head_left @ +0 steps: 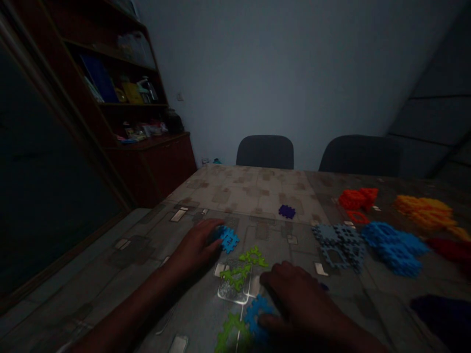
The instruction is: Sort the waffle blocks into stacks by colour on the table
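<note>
My left hand [200, 240] pinches a blue notched plastic building piece [229, 239] between thumb and fingers at the table's middle. Lower right, my right hand [290, 291] has its thumb and fingers apart. Its thumb lies over the edge of a second blue notched piece [257, 311]; I cannot tell whether it presses on it. Between the hands lie two light green toothed pieces, one angular [236, 276] and one arched [253, 256]. A further green piece [231, 331] adjoins the second blue one, partly cut off by the frame's lower edge.
A purple piece [287, 211] lies farther back on the patterned tablecloth [235, 191]. To the right are piles of grey [342, 242], blue [395, 247], orange [356, 198] and yellow [425, 211] pieces. Behind the table stand two chairs; a shelf cabinet [158, 164] is at left.
</note>
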Motion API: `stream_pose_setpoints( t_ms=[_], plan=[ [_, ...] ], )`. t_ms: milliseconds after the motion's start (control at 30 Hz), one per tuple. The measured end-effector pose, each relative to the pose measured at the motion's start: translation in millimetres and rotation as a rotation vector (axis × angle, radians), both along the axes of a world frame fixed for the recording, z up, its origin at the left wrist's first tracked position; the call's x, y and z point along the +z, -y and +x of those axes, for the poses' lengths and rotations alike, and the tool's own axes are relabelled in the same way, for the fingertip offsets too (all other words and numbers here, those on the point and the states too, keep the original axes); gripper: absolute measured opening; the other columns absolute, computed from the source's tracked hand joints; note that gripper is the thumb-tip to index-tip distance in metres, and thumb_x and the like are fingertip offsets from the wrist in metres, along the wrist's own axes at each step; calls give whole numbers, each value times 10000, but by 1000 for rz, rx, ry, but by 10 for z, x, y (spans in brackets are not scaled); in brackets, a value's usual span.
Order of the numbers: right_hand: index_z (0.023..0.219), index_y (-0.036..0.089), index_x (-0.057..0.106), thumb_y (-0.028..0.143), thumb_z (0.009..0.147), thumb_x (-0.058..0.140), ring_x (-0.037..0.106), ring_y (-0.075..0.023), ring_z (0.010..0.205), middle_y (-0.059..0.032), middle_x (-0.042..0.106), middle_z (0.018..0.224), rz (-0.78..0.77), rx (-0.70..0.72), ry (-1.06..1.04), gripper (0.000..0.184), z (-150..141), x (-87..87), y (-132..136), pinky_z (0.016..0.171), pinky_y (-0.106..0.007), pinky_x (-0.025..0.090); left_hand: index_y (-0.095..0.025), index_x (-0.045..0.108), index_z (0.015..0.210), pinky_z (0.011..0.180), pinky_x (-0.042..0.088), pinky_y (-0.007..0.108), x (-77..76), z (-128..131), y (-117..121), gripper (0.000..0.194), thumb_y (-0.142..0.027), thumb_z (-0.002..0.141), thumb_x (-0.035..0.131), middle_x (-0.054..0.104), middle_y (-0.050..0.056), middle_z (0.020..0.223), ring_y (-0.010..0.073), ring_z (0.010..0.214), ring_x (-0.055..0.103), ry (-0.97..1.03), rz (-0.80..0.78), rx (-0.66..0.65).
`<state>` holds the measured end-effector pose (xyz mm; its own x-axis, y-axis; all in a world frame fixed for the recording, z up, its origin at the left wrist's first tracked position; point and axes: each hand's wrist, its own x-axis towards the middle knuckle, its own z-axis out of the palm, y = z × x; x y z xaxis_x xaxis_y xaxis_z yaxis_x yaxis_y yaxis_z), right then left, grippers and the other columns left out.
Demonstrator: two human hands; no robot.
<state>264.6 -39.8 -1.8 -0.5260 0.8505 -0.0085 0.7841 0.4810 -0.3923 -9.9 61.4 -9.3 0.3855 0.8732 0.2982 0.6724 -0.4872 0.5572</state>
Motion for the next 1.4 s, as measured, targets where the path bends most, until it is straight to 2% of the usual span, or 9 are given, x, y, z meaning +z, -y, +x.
stream_pose_setpoints(
  t_ms=[167, 400, 567, 767, 867, 967, 1100, 1200, 1400],
  plan=[
    [1175, 168, 580, 441, 732, 763, 583, -297, 922, -123, 645, 1063, 230, 90, 20, 552, -102, -335, 101, 746, -377, 437, -182, 559, 1321, 1078, 378, 491, -122, -76, -69, 540, -324, 807, 648, 578, 142, 1368, 332, 1249, 521, -105, -80, -75],
    [1115, 216, 595, 253, 836, 616, 576, -250, 852, -66, 655, 963, 320, 272, 18, 281, -29, -497, -15, 747, -382, 400, -199, 596, 1200, 1029, 402, 418, -73, -26, -38, 472, -254, 744, 707, 608, 109, 1255, 298, 1166, 542, -103, -61, -102],
    [1184, 240, 592, 104, 761, 588, 560, -239, 1023, -59, 658, 1107, 116, 303, -53, 445, 100, -197, -102, 917, -397, 377, -198, 624, 1000, 884, 450, 361, -9, -2, -25, 229, -243, 776, 648, 646, 65, 1024, 249, 975, 592, -76, -83, -146],
    [1070, 209, 649, 56, 810, 517, 586, -220, 968, -75, 677, 1041, -48, 74, -117, 329, 254, 241, -115, 926, -397, 425, -187, 663, 830, 679, 421, 294, 156, 93, 51, 124, -266, 821, 567, 636, 34, 812, 185, 741, 581, 13, -134, -143],
    [1213, 214, 600, 82, 854, 520, 579, -233, 1065, -103, 650, 1182, -26, 59, -208, 390, 288, 239, -103, 960, -393, 436, -173, 666, 797, 627, 396, 263, 229, 206, 175, 124, -288, 785, 622, 616, 14, 741, 159, 682, 554, 225, -291, -115],
    [1351, 230, 494, 122, 892, 531, 525, -224, 1192, -101, 570, 1330, 7, 163, -345, 473, 246, 211, -89, 1015, -367, 414, -156, 660, 812, 570, 368, 221, 213, 348, 352, 236, -359, 731, 749, 576, -19, 664, 118, 600, 510, 496, -617, -161],
    [1352, 276, 493, 171, 908, 572, 578, -179, 1048, -50, 618, 1171, -68, 256, -499, 463, 106, 208, -63, 901, -296, 461, -137, 687, 829, 532, 352, 201, 99, 539, 578, 400, -505, 722, 801, 569, -8, 632, 88, 542, 471, 697, -961, -384],
    [1321, 266, 541, 184, 855, 639, 592, -180, 928, -45, 630, 1061, -95, 235, -542, 483, 42, 210, -48, 790, -281, 463, -125, 725, 847, 528, 354, 187, 30, 625, 670, 460, -559, 716, 803, 547, -7, 636, 67, 526, 435, 703, -1022, -484],
    [1296, 256, 585, 167, 749, 728, 559, -167, 881, -22, 559, 1000, -192, 203, -581, 573, 70, 332, -30, 752, -264, 446, -126, 746, 847, 505, 339, 175, -50, 616, 640, 518, -611, 676, 811, 590, 14, 617, 61, 492, 442, 732, -1042, -419]
  ],
)
